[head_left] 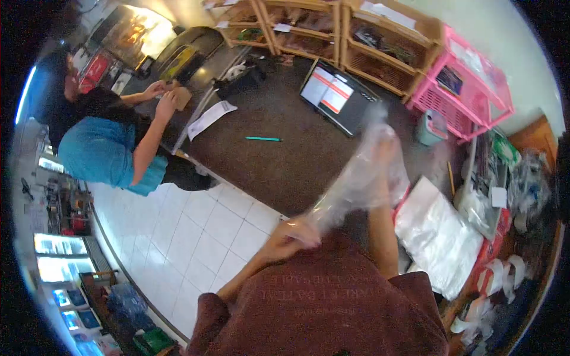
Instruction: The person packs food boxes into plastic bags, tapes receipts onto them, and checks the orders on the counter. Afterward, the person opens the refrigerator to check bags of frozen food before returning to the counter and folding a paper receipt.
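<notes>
A clear plastic bag [350,172] stretches between my two hands above the near part of the dark table. My left hand [294,234] is closed on the lower left end of the bag, close to my shirt. My right hand [386,148] is raised at the bag's upper right part, with the thin film over or around it. Blur and the film hide its fingers, and I cannot tell whether it is inside or behind the bag. Right of my right forearm lies a stack of flat clear plastic bags [439,234].
On the dark table [261,172] lie a teal pen [264,139], a white paper slip [211,118] and a lit tablet [335,95]. Wooden racks [380,47] and a pink basket [463,89] line the back. At left, another person in a blue shirt [98,151] holds a small brown item [181,98].
</notes>
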